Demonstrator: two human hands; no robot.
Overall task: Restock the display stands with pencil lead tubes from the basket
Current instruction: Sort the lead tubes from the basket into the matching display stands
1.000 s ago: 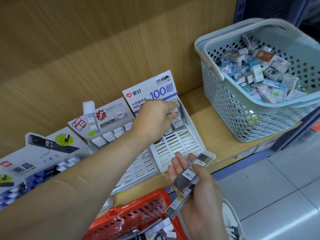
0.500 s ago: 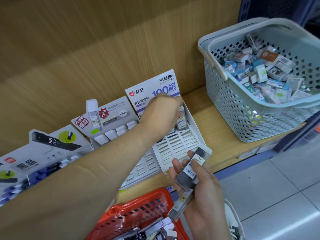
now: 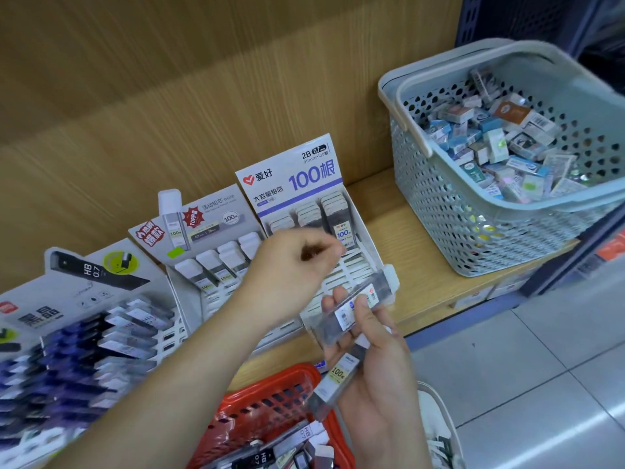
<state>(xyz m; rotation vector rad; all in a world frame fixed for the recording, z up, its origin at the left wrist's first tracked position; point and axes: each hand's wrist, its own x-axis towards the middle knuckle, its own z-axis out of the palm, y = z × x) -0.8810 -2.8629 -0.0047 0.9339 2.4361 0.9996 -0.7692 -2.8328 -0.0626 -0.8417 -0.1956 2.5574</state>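
Matt wood-grain shelf point(image 3: 399, 238), perforated plastic baskets — grey point(image 3: 449, 211), red point(image 3: 270, 397) — glossy floor tiles point(image 3: 541, 384).

Dark lead tubes point(image 3: 345, 314) tilted between display stand point(image 3: 359, 269) and red basket point(image 3: 267, 391).

"100根", "2B 0.7" on right card point(image 3: 291, 177); "HB 0.7" on left card point(image 3: 93, 269)

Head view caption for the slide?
Right hand grips lead tubes; curled left hand hovers before the 2B display stand.
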